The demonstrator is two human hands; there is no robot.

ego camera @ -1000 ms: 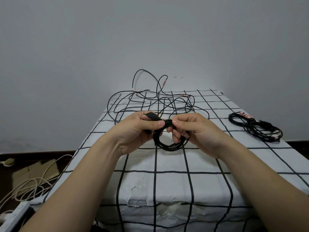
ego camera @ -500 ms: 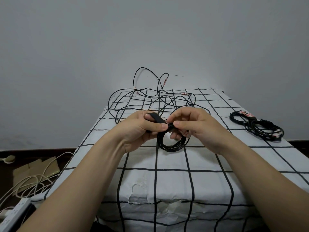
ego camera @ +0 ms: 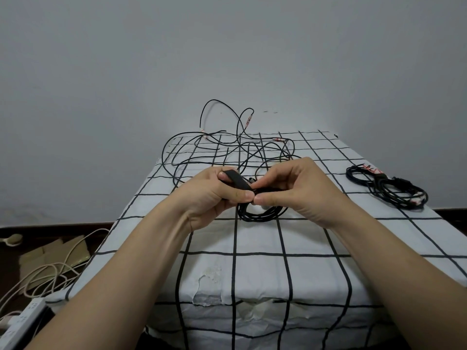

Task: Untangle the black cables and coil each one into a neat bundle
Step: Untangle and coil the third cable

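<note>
Above the middle of the table, both hands hold a small coiled black cable [ego camera: 262, 213]. My left hand [ego camera: 214, 195] pinches a flat black strap [ego camera: 236, 181] that wraps the coil's top. My right hand [ego camera: 290, 188] pinches the coil beside it, thumb tip against my left thumb. The coil's lower loops hang below my fingers; its top is hidden by them. A tangle of loose black cables [ego camera: 227, 152] lies on the far part of the table. Two coiled black bundles [ego camera: 386, 188] rest at the right edge.
The table [ego camera: 252, 248] wears a white cloth with a black grid and stands against a grey wall. On the floor at the left lie a white power strip [ego camera: 22, 322], pale cords [ego camera: 43, 271] and cardboard [ego camera: 53, 253].
My right hand has shifted its pinch on the coil, its thumb now meeting my left thumb. The strap stays over the coil's top. The coil tilted slightly.
</note>
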